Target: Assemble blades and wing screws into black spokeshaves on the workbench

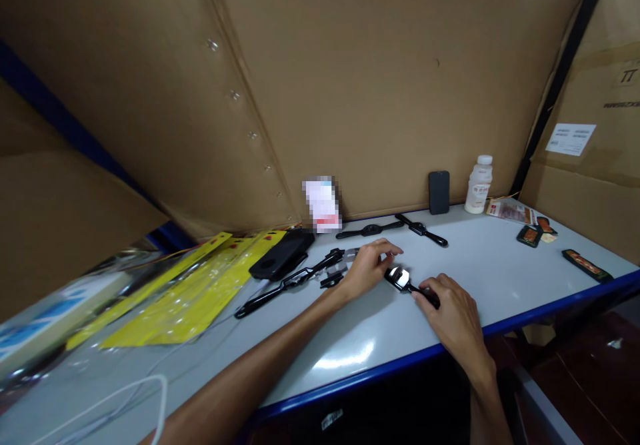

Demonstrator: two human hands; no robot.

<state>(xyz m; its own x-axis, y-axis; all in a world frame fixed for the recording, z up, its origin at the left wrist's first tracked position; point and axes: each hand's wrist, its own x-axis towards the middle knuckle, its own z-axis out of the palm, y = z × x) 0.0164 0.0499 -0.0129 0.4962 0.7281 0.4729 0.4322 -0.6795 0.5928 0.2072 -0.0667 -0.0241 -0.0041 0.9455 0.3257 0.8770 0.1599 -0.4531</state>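
Observation:
A black spokeshave (400, 278) with a shiny metal plate in its middle is held slightly tilted above the grey tabletop. My right hand (450, 308) is closed around its near right handle. At the other end, my left hand (369, 266) has its fingers bent about the left handle, which is mostly hidden behind it. Just left of that hand lie small metal blades and dark parts (333, 275). Another spokeshave (290, 282) rests beside them. Two more black spokeshave bodies, one (371, 230) and another (421, 230), lie toward the back.
Yellow-backed plastic packages (195, 292) and a black case-like object (280, 255) occupy the left side. A lit phone screen (323, 205), a dark phone (439, 192) and a bottle (479, 185) stand along the cardboard wall. Small dark packets (529, 236) lie right; a white cable (163, 392) runs front left.

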